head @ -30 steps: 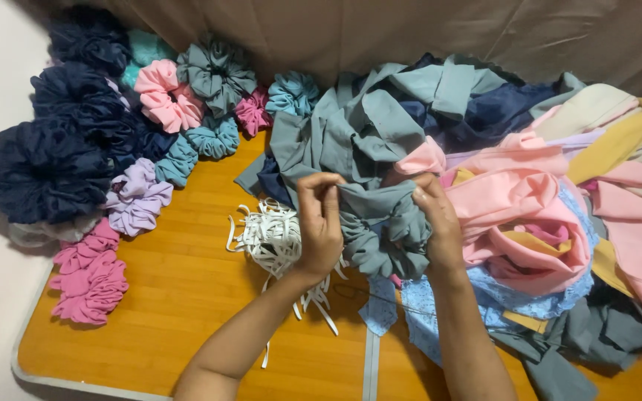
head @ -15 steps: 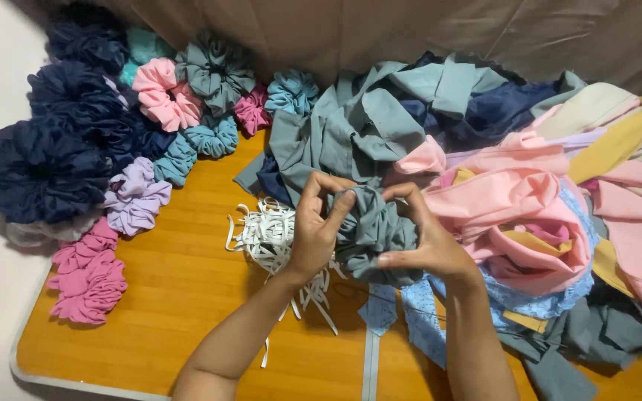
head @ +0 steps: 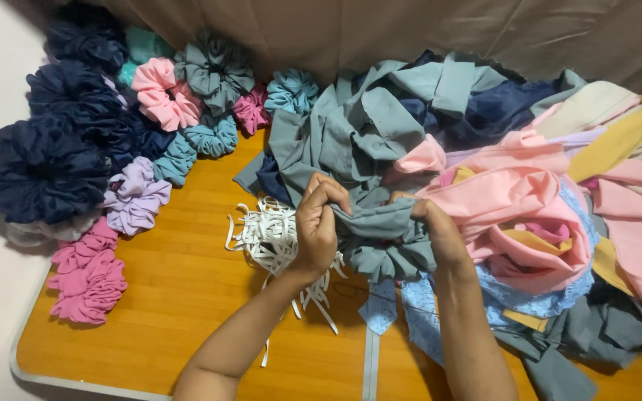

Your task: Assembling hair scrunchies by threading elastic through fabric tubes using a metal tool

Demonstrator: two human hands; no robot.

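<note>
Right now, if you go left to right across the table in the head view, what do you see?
Dark blue scrunchies → white elastic strips → left hand → grey-blue cloth → right hand → pink cloth.

The grey-blue fabric piece (head: 384, 238) pinched between the left hand (head: 316, 226) and the right hand (head: 432, 234) is plain, without pattern. The tabletop (head: 180, 289) is orange-brown wood grain with a pale grey rim. Near its middle lies a bundle of white elastic strips (head: 269, 238). Toward the left edge sit a large navy scrunchie (head: 39, 167), a lilac scrunchie (head: 137, 197) and a magenta-pink scrunchie (head: 87, 278). At the back left corner are a light pink scrunchie (head: 161, 93), a grey scrunchie (head: 213, 70) and a teal scrunchie (head: 291, 90). The right side holds a fabric heap (head: 544, 186) of salmon pink, mustard yellow, cream, navy, slate grey, and light blue with a fine print.
</note>
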